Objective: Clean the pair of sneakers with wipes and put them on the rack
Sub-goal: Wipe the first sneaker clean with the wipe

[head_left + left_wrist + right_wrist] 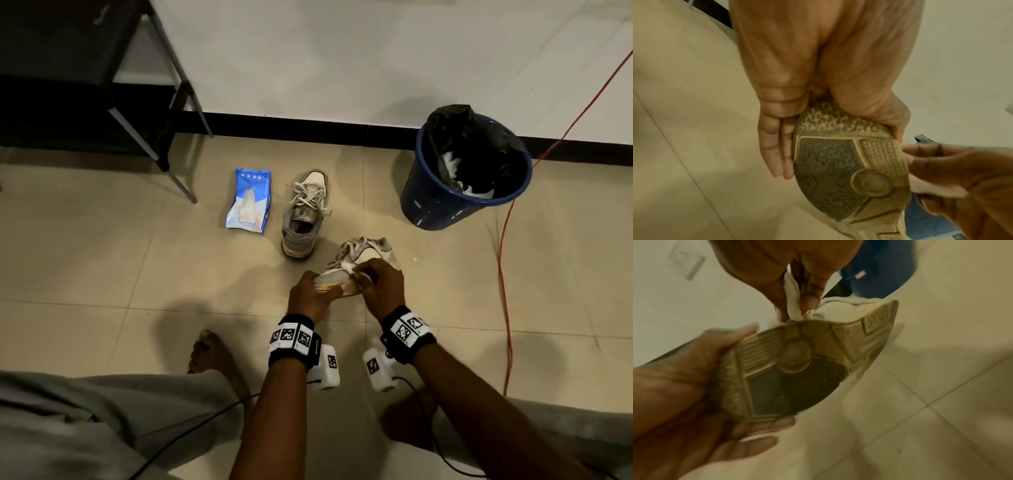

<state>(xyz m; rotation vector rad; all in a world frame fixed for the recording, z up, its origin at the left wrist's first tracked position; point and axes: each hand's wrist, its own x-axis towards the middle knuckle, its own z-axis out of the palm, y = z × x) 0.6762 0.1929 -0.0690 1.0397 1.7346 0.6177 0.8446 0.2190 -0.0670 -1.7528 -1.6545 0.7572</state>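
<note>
A grey and white sneaker [363, 260] is tipped on its side above the floor, its tan patterned sole [846, 170] [797, 363] turned toward me. My left hand [310, 294] [818, 91] [694, 378] grips its heel end, thumb on one side and fingers on the other. My right hand [376, 281] [793, 293] [962, 175] pinches a white wipe [792, 295] [935, 186] and presses it on the sneaker's side edge by the sole. The second sneaker [305, 212] stands upright on the floor further out. A blue pack of wipes [250, 202] lies to its left.
A black shoe rack [85, 85] with grey metal legs stands at the far left against the white wall. A blue bin [462, 178] lined with a black bag, with used wipes inside, is at the far right. An orange cable [503, 274] runs along the tiled floor on the right.
</note>
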